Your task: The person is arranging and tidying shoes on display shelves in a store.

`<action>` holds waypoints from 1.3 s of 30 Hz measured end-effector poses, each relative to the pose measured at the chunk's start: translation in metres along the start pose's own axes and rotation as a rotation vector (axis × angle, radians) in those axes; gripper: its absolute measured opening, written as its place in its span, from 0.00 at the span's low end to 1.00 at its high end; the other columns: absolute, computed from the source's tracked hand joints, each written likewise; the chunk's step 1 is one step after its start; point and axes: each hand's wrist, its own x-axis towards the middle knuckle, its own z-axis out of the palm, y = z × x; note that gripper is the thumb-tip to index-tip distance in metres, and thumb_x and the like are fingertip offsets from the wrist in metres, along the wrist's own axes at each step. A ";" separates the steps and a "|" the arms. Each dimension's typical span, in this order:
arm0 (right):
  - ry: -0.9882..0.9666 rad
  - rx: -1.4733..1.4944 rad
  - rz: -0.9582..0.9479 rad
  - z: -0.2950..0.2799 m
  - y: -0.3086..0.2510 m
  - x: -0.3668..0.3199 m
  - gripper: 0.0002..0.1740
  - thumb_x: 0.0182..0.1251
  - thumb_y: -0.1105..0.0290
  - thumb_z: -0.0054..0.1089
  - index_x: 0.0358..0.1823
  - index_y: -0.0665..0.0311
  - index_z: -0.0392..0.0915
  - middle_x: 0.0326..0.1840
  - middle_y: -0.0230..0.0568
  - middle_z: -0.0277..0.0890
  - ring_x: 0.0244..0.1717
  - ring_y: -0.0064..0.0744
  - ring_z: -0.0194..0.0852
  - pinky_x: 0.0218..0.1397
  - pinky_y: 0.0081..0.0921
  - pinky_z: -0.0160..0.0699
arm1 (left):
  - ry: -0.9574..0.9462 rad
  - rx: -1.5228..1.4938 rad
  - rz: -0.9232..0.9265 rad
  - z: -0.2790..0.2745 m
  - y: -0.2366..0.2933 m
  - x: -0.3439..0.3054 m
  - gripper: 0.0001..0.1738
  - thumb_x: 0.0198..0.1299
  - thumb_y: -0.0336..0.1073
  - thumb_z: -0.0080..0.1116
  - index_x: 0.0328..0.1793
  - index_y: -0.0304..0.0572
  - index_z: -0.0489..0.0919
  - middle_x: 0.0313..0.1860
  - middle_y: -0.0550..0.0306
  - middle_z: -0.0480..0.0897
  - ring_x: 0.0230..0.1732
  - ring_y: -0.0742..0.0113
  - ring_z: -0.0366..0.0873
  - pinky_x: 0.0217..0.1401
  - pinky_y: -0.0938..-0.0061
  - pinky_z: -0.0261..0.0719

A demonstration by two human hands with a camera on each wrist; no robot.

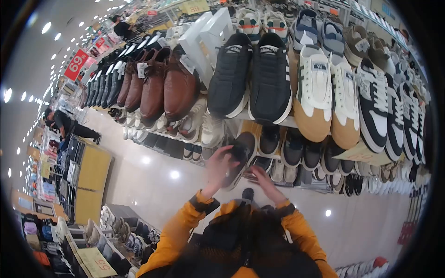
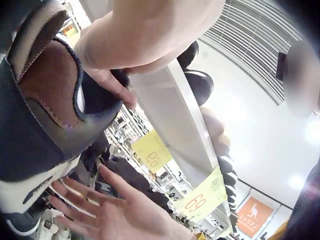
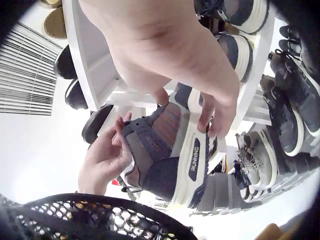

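A dark grey and navy sneaker [image 1: 249, 142] with a pale sole is held up between the hands, in front of the shelf. My left hand [image 1: 219, 170] grips it at the collar, where its fingertips lie over the edge of the opening in the left wrist view. On the sole's side, the word RUNNING shows on the sneaker [image 3: 155, 137] in the right wrist view. My right hand [image 1: 263, 181] is at the sole; in the left wrist view that right hand [image 2: 117, 210] has spread, mostly straight fingers. The brown lining of the sneaker [image 2: 52, 80] faces the left wrist camera.
Rows of shoes fill the shelf ahead, among them black sneakers [image 1: 269, 78], brown leather shoes [image 1: 181, 88] and white-and-tan shoes [image 1: 313, 92]. A yellow price card [image 1: 364, 156] hangs at the shelf's front edge. A lower rack [image 1: 81, 241] stands at bottom left. Two people are farther off.
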 end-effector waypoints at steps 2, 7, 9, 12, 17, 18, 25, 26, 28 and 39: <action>0.107 -0.094 -0.143 -0.002 -0.005 0.016 0.30 0.74 0.54 0.49 0.69 0.63 0.58 0.60 0.42 0.72 0.60 0.30 0.71 0.63 0.27 0.69 | 0.000 -0.284 -0.070 0.014 -0.001 0.012 0.16 0.65 0.26 0.49 0.59 0.34 0.75 0.47 0.49 0.78 0.34 0.62 0.85 0.40 0.76 0.84; 0.165 -0.226 -0.219 -0.001 -0.029 0.040 0.33 0.73 0.55 0.50 0.72 0.64 0.56 0.61 0.37 0.72 0.59 0.28 0.71 0.64 0.25 0.66 | 0.073 -0.456 0.032 0.034 -0.024 0.071 0.10 0.66 0.26 0.47 0.51 0.29 0.75 0.46 0.51 0.78 0.35 0.60 0.84 0.42 0.73 0.86; 0.166 -0.197 -0.231 0.000 -0.027 0.040 0.33 0.73 0.55 0.51 0.72 0.64 0.55 0.62 0.37 0.71 0.59 0.29 0.71 0.64 0.26 0.66 | 0.082 -0.486 0.064 0.041 -0.024 0.092 0.10 0.67 0.26 0.47 0.51 0.28 0.74 0.45 0.50 0.76 0.35 0.58 0.84 0.42 0.73 0.86; 0.186 -0.134 -0.235 -0.006 -0.022 0.032 0.33 0.72 0.52 0.51 0.71 0.64 0.59 0.63 0.39 0.71 0.60 0.31 0.71 0.64 0.27 0.67 | 0.196 -0.579 0.105 0.053 -0.022 0.117 0.07 0.66 0.26 0.48 0.47 0.28 0.72 0.48 0.50 0.76 0.42 0.61 0.80 0.49 0.69 0.86; 0.245 -0.101 -0.183 -0.024 0.008 0.022 0.32 0.70 0.50 0.54 0.67 0.64 0.63 0.63 0.42 0.71 0.59 0.31 0.72 0.62 0.27 0.69 | 0.171 -0.694 0.165 0.043 -0.006 0.116 0.13 0.65 0.23 0.48 0.55 0.29 0.71 0.53 0.50 0.75 0.45 0.59 0.80 0.53 0.68 0.85; 0.258 -0.093 -0.182 -0.025 0.008 0.024 0.33 0.69 0.50 0.56 0.67 0.64 0.62 0.62 0.41 0.72 0.59 0.31 0.72 0.62 0.26 0.69 | 0.177 -0.724 0.147 0.041 -0.004 0.115 0.14 0.65 0.23 0.48 0.56 0.30 0.70 0.54 0.50 0.75 0.45 0.58 0.80 0.53 0.68 0.84; 0.781 -1.042 -0.734 -0.001 -0.030 0.080 0.39 0.59 0.60 0.66 0.70 0.60 0.58 0.73 0.57 0.52 0.70 0.51 0.57 0.66 0.42 0.65 | 0.171 -0.679 0.110 0.070 -0.044 0.139 0.14 0.68 0.26 0.44 0.57 0.24 0.67 0.52 0.46 0.75 0.47 0.57 0.79 0.55 0.67 0.83; 0.849 -1.186 -0.767 0.002 -0.035 0.088 0.43 0.58 0.59 0.67 0.72 0.60 0.54 0.75 0.59 0.44 0.71 0.58 0.51 0.68 0.46 0.60 | 0.168 -0.637 0.074 0.074 -0.043 0.136 0.14 0.69 0.27 0.45 0.56 0.24 0.68 0.52 0.47 0.75 0.48 0.58 0.79 0.56 0.67 0.83; 0.918 -1.321 -0.784 -0.004 -0.029 0.107 0.47 0.56 0.59 0.67 0.73 0.61 0.51 0.77 0.60 0.37 0.73 0.65 0.45 0.71 0.50 0.54 | 0.131 -0.645 0.116 0.077 -0.052 0.143 0.13 0.69 0.29 0.45 0.54 0.25 0.69 0.52 0.47 0.75 0.47 0.60 0.79 0.55 0.67 0.82; 0.859 -1.026 -0.684 -0.039 -0.024 0.127 0.53 0.55 0.62 0.68 0.75 0.66 0.42 0.76 0.64 0.36 0.73 0.67 0.42 0.74 0.46 0.52 | 0.139 -0.177 0.235 0.082 -0.125 0.194 0.09 0.64 0.29 0.48 0.48 0.33 0.74 0.40 0.56 0.79 0.38 0.75 0.72 0.37 0.76 0.68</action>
